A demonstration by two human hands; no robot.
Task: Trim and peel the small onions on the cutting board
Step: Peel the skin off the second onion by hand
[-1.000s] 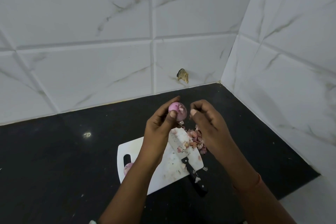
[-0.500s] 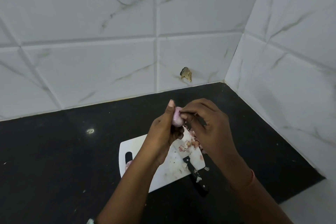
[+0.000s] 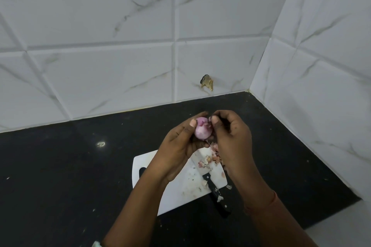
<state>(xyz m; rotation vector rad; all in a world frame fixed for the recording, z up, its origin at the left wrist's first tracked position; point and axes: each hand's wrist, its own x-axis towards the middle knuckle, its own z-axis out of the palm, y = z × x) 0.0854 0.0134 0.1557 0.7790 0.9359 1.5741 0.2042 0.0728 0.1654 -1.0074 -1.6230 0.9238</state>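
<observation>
The left hand [image 3: 180,144] holds a small pink onion [image 3: 203,128] up above the far end of the white cutting board [image 3: 180,190], its fingers curled around the bulb from the left and beneath, thumb lying along the top edge. The right hand [image 3: 232,142] meets it from the other side, fingers bent, thumb and forefinger pinching at the onion's upper right, where a bit of loose skin appears to stand off; whether the pinch has the skin or only the bulb cannot be told. Both forearms cross over the board and hide much of its middle and its left part, so any other onions lying there cannot be seen. On the board's far right corner, just under the right hand, sits a heap of pinkish onion peelings [image 3: 210,158], with smaller scraps scattered across the white surface. A black-handled knife [image 3: 217,194] lies at the board's right edge, handle running off onto the black countertop [image 3: 60,166], flecked with peel. White marble-veined tiles [image 3: 100,46] form the corner walls, with a chipped brown hole [image 3: 206,82] low in the back wall.
</observation>
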